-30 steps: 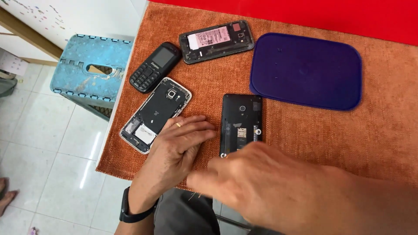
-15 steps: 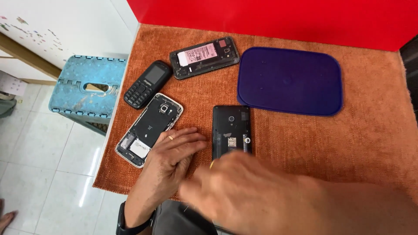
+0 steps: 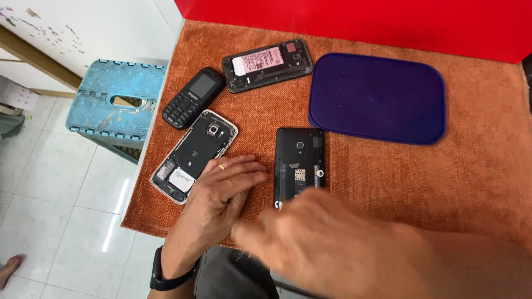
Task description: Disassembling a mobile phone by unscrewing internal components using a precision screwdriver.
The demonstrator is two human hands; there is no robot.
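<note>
**Two hands over opened phones on an orange cloth**

Orange cloth (image 3: 443, 182) covers the work surface before us, with a red wall (image 3: 354, 22) behind it. Nearest us, our right hand (image 3: 332, 249) is blurred in the foreground; we cannot tell whether its fingers are spread or closed. It overlaps the near end of a black phone with its back removed (image 3: 300, 160). Just left of it, our left hand (image 3: 221, 194) lies palm down on the cloth, fingers together and extended toward that phone, a ring on one finger and a dark band at the wrist. Touching the far-left side of the left hand lies a white-rimmed opened phone (image 3: 194, 155). Beyond it sits a black keypad phone (image 3: 192, 98), and farther on a third opened phone (image 3: 267, 64). Beyond the right hand lies a dark blue lid (image 3: 377, 97). Left of the surface stands a light blue stool (image 3: 116, 102) on the tiled floor.
</note>
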